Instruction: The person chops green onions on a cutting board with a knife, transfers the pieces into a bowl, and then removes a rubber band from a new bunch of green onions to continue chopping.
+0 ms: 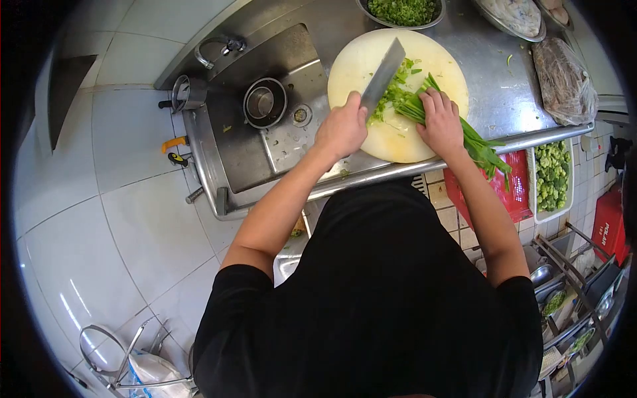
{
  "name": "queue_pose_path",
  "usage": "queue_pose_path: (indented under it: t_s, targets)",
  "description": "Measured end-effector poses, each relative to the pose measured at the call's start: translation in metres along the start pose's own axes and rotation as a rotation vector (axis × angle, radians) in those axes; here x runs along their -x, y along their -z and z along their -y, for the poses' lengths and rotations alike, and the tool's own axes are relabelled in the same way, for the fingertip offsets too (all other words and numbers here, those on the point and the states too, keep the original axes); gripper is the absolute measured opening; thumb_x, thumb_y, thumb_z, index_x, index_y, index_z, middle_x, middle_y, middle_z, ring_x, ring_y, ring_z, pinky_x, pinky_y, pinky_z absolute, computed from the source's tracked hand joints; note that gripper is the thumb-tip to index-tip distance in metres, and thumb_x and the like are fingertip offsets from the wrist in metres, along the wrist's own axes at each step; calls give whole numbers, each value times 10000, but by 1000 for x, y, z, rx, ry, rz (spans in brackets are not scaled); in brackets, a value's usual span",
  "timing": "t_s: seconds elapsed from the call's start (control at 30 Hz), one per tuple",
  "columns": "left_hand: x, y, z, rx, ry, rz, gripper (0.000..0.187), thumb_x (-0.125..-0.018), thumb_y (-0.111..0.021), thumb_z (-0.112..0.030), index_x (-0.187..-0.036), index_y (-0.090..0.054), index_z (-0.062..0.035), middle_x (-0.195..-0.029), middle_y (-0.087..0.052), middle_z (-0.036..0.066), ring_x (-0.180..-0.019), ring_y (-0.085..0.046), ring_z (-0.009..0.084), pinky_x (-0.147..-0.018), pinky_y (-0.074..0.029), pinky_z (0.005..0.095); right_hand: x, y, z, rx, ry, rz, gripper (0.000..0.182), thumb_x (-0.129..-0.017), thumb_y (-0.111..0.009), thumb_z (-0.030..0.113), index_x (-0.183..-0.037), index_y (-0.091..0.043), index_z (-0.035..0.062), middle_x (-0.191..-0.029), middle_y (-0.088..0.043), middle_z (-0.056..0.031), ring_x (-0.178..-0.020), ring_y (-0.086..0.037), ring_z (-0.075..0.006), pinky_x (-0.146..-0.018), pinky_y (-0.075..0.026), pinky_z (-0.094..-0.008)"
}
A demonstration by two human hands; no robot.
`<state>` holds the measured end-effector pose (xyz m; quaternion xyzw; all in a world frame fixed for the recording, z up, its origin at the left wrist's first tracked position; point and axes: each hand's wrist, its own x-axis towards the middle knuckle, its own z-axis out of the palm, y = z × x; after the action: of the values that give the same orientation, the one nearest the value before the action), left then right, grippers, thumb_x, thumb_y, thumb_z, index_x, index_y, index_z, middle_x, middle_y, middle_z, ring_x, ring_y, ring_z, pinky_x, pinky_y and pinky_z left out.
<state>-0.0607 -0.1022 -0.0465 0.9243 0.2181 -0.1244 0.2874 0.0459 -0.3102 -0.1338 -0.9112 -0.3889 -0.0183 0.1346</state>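
A cleaver with a broad blade is held by its handle in my left hand, whose fingers are closed. Its blade stands over a round, pale cutting board, beside chopped green pieces. My right hand rests with curled fingers on a bundle of long green stalks, just right of the blade. The leafy ends of the bundle hang over the counter's front edge. The cut end lies on the board among the chopped pieces.
Left of the board is a sink with a metal pot. A bowl of chopped greens stands behind the board. A plastic-wrapped bundle lies right. Below are a red crate and a white tray.
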Motion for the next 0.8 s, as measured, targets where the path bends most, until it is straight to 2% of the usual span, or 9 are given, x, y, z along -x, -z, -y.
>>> queue_pose_path:
  t_s: [0.13,0.3,0.37,0.4,0.47,0.6,0.67,0.8]
  targets:
    - [23,-29,23,29,10,84,266,-997,-476,-229,-1170,-441,-31,-859,-652,321,-853,-644,511,-781,-491,601,4,1,-2,-28,49,14,639,-734,-732,183,-1315,-480,99,-1356,-482,-101,-1257,-465,-310,-1011,-407,-449]
    - [37,-29,25,-40,30,211,227,-997,-480,-220,-1132,-440,-42,-838,-644,328,-843,-629,527,-771,-471,613,4,8,1,-35,70,19,602,-747,-715,166,-1303,-493,101,-1343,-490,-107,-1254,-473,-312,-1014,-403,-456]
    - [39,-18,15,-95,22,207,226,-997,-480,-215,-1125,-430,-36,-845,-647,325,-840,-633,523,-771,-477,611,4,14,0,-263,71,-120,449,-788,-679,144,-1219,-565,90,-1271,-548,-120,-1216,-504,-327,-998,-419,-455]
    - [41,-12,7,-94,22,206,226,-997,-480,-215,-1125,-430,-36,-845,-647,325,-840,-633,523,-771,-477,611,3,10,-4,-262,72,-119,449,-788,-679,144,-1219,-565,90,-1271,-548,-120,-1216,-504,-327,-998,-419,-455]
    - [45,-5,-7,-52,39,108,218,-997,-476,-202,-1122,-428,-31,-835,-650,318,-832,-634,522,-776,-479,607,2,2,-10,-418,7,-157,294,-829,-645,125,-1118,-625,74,-1179,-605,-118,-1164,-536,-342,-981,-440,-454]
    - [35,-33,1,-28,-25,131,208,-1002,-465,-197,-1115,-430,-26,-810,-651,310,-817,-635,520,-758,-482,607,3,-4,-6,-318,86,-318,218,-846,-639,117,-1058,-653,68,-1128,-633,-109,-1133,-553,-332,-969,-455,-445]
    - [30,-30,-3,-183,-22,186,236,-909,-489,-98,-1129,-449,-24,-824,-671,290,-809,-669,482,-744,-504,588,4,-4,-6,-326,55,-303,232,-836,-656,115,-1064,-656,72,-1138,-632,-103,-1116,-559,-328,-972,-455,-445]
    - [35,-21,-18,-117,0,152,284,-864,-494,-63,-1142,-451,-26,-863,-675,291,-852,-673,473,-765,-510,574,4,-5,-5,-347,41,-287,233,-832,-654,72,-1064,-660,49,-1131,-641,-123,-1092,-569,-334,-969,-459,-430]
